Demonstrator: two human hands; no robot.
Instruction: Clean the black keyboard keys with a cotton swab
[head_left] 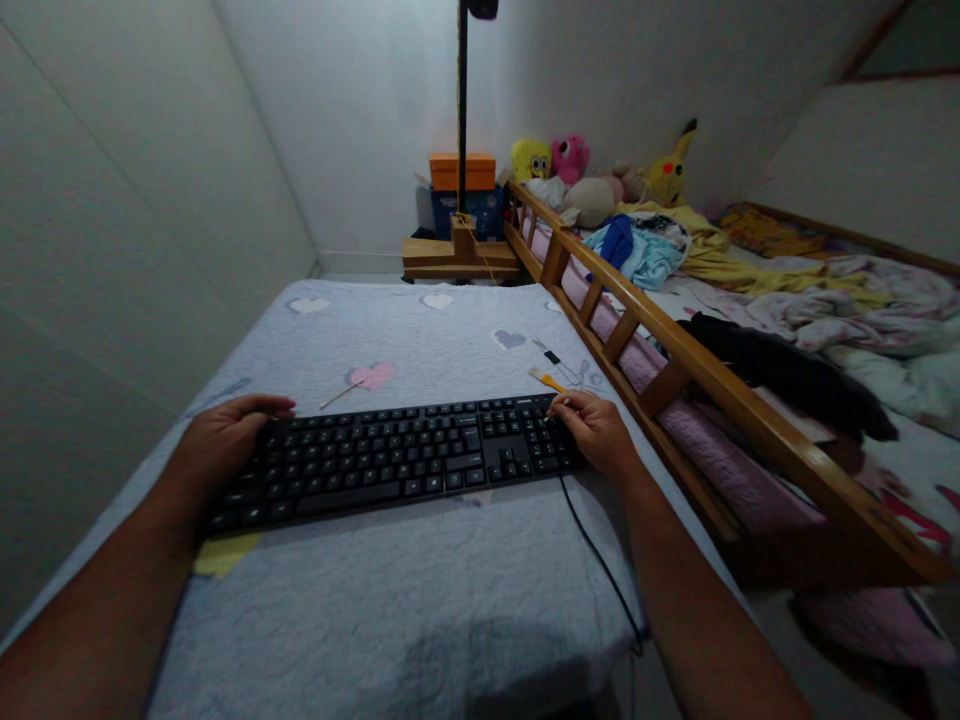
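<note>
A black keyboard (405, 455) lies slightly slanted across a light blue cloth with heart prints. Its left end is gripped by my left hand (225, 440), fingers along the back corner and the palm at the side. Over the number pad, my right hand (600, 430) pinches a thin stick with a pale tip, which looks like a cotton swab (550, 414). Another cotton swab (341, 393) rests behind the keyboard on the left. Behind the right end lie a small brush (546, 379) with a yellow handle and a thin tool (553, 357) with a black middle.
The keyboard cable (596, 550) runs off the front right of the cloth-covered surface (390, 620). A wooden bed rail (660, 330) borders the right side, with bedding and plush toys beyond. At the back stand an orange box (462, 171) and a dark pole (462, 110) on a wooden base.
</note>
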